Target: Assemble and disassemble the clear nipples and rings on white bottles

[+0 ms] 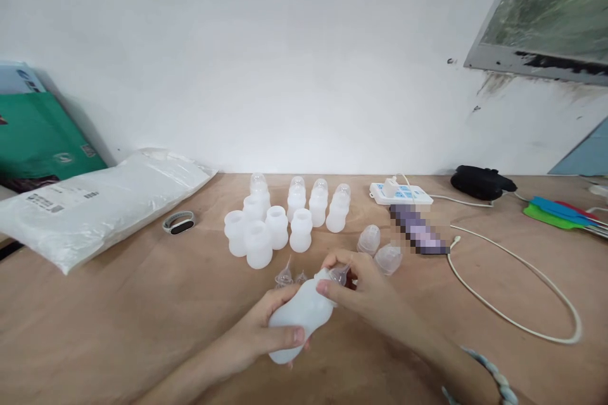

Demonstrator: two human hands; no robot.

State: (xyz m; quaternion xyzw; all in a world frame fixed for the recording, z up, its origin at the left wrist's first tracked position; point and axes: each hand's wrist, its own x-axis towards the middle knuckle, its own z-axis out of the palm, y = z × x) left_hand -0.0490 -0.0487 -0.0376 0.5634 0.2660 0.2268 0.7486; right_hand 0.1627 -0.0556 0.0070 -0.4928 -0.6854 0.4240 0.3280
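Observation:
My left hand (266,329) is wrapped round a white squeezable bottle (301,313), held tilted above the wooden table (118,316). At the bottle's mouth my right hand (365,288) pinches a small clear nozzle tip (338,274). Two more clear tips (284,276) stand on the table just behind the bottle. Two clear caps (369,240) lie to the right of my right hand. Behind them stands a group of several white bottles (259,243), some with clear caps on.
A large white plastic bag (95,205) lies at the left, with a green box (38,139) behind it. A grey wristband (179,223) sits near the bag. At the right are a power strip (400,193), a white cable (517,323), a black object (479,181) and coloured tools (560,212).

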